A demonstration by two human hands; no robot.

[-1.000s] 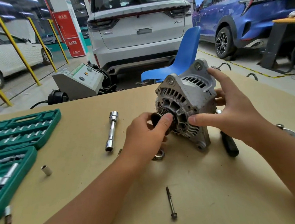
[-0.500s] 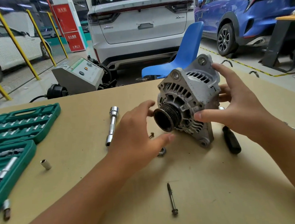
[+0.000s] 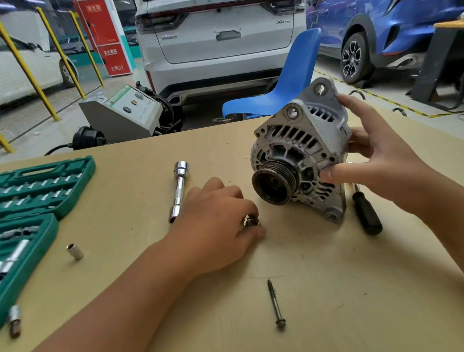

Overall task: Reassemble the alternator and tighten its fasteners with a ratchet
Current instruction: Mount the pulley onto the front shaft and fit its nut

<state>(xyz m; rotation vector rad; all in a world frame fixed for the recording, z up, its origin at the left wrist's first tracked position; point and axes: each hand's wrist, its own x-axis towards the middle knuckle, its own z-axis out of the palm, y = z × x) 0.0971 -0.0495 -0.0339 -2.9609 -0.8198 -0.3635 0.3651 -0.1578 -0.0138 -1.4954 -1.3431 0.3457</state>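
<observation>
The grey alternator stands on its lower lug on the tan table, its black ribbed pulley facing me. My right hand holds the housing from the right, thumb on the front face and fingers spread over the rear. My left hand lies low on the table left of the pulley, and its fingertips pinch a silver nut. A long bolt lies on the table nearer to me. A chrome socket extension lies beyond my left hand.
An open green socket case fills the table's left side, with a loose socket and a small bit beside it. A black-handled tool lies right of the alternator. Beyond the table stand a blue chair, a grey machine and parked cars.
My left hand let go of the pulley, dropped to the table and took hold of the nut. My right hand has kept holding the alternator, which tilted slightly.
</observation>
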